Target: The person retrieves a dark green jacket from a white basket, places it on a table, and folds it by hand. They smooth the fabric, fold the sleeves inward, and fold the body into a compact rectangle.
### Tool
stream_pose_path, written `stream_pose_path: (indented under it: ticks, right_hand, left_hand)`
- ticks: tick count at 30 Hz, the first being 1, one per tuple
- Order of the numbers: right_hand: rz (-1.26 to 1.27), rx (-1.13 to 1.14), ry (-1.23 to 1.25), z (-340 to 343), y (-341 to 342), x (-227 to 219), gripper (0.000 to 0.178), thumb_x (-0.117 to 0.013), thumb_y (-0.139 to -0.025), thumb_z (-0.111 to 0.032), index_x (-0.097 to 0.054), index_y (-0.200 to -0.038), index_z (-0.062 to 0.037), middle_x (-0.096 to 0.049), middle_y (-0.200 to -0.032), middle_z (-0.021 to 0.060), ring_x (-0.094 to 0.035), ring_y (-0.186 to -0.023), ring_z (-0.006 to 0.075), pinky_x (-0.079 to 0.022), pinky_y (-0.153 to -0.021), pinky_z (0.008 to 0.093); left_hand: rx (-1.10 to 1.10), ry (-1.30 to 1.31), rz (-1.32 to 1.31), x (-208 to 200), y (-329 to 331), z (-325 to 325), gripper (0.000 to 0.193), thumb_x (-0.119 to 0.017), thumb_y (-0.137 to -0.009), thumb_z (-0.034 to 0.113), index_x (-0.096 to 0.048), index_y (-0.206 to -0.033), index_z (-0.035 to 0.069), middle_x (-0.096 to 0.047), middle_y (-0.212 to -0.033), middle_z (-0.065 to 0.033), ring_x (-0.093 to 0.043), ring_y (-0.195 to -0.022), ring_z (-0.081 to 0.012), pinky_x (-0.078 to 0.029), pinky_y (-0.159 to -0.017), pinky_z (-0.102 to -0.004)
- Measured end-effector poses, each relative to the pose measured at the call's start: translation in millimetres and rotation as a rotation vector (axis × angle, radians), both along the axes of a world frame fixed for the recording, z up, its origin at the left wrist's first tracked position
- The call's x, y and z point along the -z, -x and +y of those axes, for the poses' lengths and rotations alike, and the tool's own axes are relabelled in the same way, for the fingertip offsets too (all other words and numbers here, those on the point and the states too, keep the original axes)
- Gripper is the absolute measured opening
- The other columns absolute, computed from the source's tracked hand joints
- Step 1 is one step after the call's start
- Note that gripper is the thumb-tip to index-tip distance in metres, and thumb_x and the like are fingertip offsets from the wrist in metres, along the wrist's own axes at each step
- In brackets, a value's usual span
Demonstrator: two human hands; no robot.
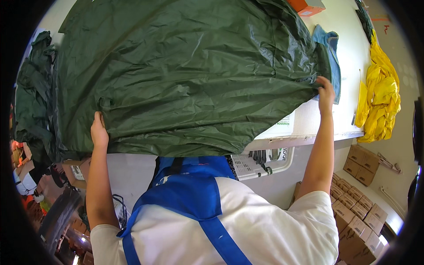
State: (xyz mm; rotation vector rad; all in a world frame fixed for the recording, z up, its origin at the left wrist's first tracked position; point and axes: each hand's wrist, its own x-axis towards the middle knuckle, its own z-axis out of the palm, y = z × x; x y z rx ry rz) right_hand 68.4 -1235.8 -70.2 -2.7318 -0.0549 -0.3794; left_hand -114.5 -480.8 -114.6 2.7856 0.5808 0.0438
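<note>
A large dark green waterproof sheet or garment, shiny and wrinkled, spreads over the white table and hangs over its near edge. At its lower left, my left hand grips the fabric, fingertips partly tucked behind a fold. My right hand pinches the green fabric at its right end. Creases run across the cloth between both hands. Beneath the right end lies a folded blue cloth, partly covered.
Yellow waterproof fabric hangs at the table's right end, more dark green fabric at the left. An orange box sits at the far edge. Below are a white plastic basket and stacked cardboard boxes to the right.
</note>
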Motion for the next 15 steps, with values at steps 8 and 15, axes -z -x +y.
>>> stream_pose_path:
  ticks: [8, 15]
  right_hand:
    - [0.18, 0.128, 0.63, 39.5, -8.3, 9.6, 0.042, -0.067, -0.082, -0.03, -0.053, -0.117, -0.0112, -0.061, -0.105, 0.0142, -0.055, -0.103, 0.0336, -0.043, -0.085, 0.0443]
    - [0.253, -0.89, 0.132, 217.9, 155.1, -18.5, 0.082, -0.074, -0.063, -0.048, -0.048, -0.129, -0.0061, -0.043, -0.138, 0.0144, -0.034, -0.131, 0.0378, -0.021, -0.108, 0.0522]
  left_hand:
    - [-0.035, 0.033, -0.127, -20.4, -15.4, 1.8, 0.019, -0.047, -0.095, 0.026, -0.054, -0.105, 0.012, -0.06, -0.087, -0.0277, -0.057, -0.085, -0.0475, -0.046, -0.067, -0.0492]
    - [-0.226, 0.04, -0.014, -16.2, 9.2, 1.2, 0.025, -0.046, -0.093, 0.033, -0.05, -0.103, 0.01, -0.062, -0.092, -0.0218, -0.058, -0.088, -0.0415, -0.045, -0.075, -0.0497]
